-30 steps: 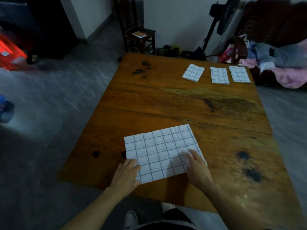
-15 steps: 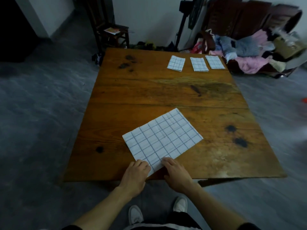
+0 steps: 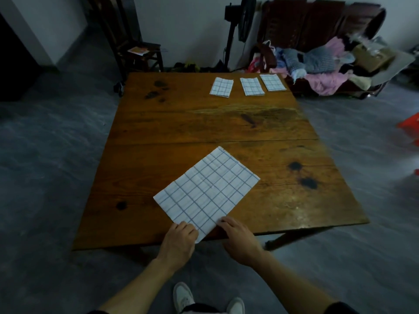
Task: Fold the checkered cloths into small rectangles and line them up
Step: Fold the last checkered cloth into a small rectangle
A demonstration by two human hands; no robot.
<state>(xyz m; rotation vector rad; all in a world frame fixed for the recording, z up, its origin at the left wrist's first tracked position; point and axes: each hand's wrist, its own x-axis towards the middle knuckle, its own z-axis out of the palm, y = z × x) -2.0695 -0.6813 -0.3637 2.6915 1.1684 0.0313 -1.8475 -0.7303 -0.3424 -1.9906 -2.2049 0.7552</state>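
Filling most of the view, the wooden table (image 3: 172, 123) carries four checkered cloths. Behind it to the right, a dark bench (image 3: 317, 26) serves as the only real holder here, heaped with a jumble of clothes (image 3: 322, 64) in pink, blue and grey. A fan (image 3: 243, 18) on a stand rises beside the bench, and a chair (image 3: 140, 55) at the back left has some paper lying on its seat.

On the near half of the table lies the big cloth (image 3: 207, 192), flat and turned at an angle so one corner points at the person and reaches the table's near edge. Along the far edge, well apart from it, three folded cloths sit in a row: left rectangle (image 3: 221, 87), slightly tilted, middle rectangle (image 3: 252, 86), and right rectangle (image 3: 272, 82), each near the next without touching.

Both hands are at the big cloth's near corner. The left hand (image 3: 179, 242) has its fingers curled over the corner's left edge, gripping the fabric. The right hand (image 3: 240, 239) lies with fingertips on the corner's right edge; whether it pinches the cloth or only presses it I cannot tell.

Two white shoes (image 3: 182, 296) show on the floor below.
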